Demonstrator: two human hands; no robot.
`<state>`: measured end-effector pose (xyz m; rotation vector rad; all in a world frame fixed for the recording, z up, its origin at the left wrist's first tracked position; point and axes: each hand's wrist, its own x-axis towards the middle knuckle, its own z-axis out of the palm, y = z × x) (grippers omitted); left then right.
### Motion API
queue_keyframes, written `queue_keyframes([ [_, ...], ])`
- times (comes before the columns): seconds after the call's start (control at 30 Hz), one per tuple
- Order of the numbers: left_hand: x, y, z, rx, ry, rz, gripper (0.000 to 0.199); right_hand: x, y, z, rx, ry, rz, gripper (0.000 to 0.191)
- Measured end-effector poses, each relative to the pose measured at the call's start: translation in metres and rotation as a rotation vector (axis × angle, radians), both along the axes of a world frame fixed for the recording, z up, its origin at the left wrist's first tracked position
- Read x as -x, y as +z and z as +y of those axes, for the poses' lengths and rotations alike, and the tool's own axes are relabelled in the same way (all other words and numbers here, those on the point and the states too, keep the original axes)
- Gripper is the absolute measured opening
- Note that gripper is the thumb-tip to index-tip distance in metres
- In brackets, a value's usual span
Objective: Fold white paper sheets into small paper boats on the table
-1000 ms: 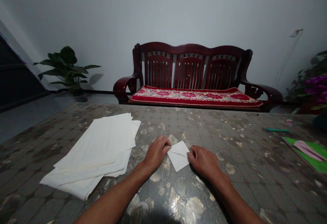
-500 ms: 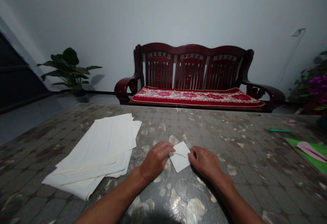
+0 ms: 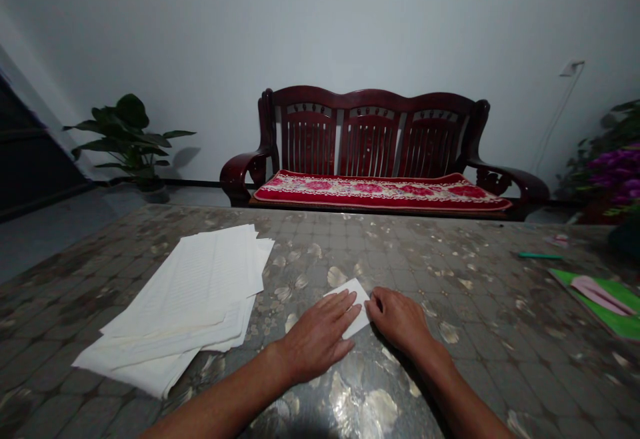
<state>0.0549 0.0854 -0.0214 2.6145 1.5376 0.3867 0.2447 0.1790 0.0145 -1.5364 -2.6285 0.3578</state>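
A small folded square of white paper (image 3: pixel 359 319) lies on the patterned table in front of me, turned with one corner pointing away. My left hand (image 3: pixel 323 332) rests flat across its left half with the fingers stretched out, hiding much of it. At the paper's right corner, my right hand (image 3: pixel 397 315) is closed, thumb and forefinger pinching the edge. The fold lines are mostly covered by the left fingers.
To the left lies a loose stack of printed white sheets (image 3: pixel 190 292). At the right are a green pen (image 3: pixel 540 256) and a green sheet (image 3: pixel 623 322) with a pink paper shape (image 3: pixel 597 292). Beyond the table (image 3: pixel 475 359) stands a wooden bench (image 3: pixel 370 99).
My left hand has gone from holding the paper's left corner to lying flat over its left half. The right hand keeps its place at the right corner.
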Motion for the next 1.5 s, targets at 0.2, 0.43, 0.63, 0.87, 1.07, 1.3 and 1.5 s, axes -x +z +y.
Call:
queue_keyframes([
  [0.2, -0.003, 0.0, 0.0, 0.011, 0.012, -0.011, 0.061, 0.0, 0.0, 0.0, 0.01, -0.013, 0.001, 0.024],
  [0.43, -0.004, -0.001, 0.0, 0.044, 0.076, -0.048, 0.065, -0.002, -0.002, 0.0, 0.011, -0.051, 0.018, 0.024],
  [0.63, -0.005, -0.004, -0.001, 0.057, 0.069, -0.035, 0.065, -0.006, -0.021, -0.021, -0.294, 0.137, 0.151, 0.025],
  [0.87, -0.006, -0.001, -0.001, 0.052, 0.065, -0.099, 0.073, 0.003, -0.065, -0.046, -0.354, 0.387, 0.244, 0.07],
  [1.07, 0.0, 0.0, -0.001, 0.026, 0.024, -0.083, 0.07, -0.011, -0.062, -0.038, -0.281, 0.419, 0.168, 0.071],
  [1.3, 0.006, -0.005, -0.004, 0.024, 0.038, -0.06, 0.068, -0.021, -0.046, -0.03, -0.169, 0.429, 0.082, 0.065],
  [1.5, 0.019, -0.009, -0.014, 0.028, 0.184, -0.002, 0.066, -0.037, -0.032, -0.025, -0.084, 0.386, 0.04, 0.062],
])
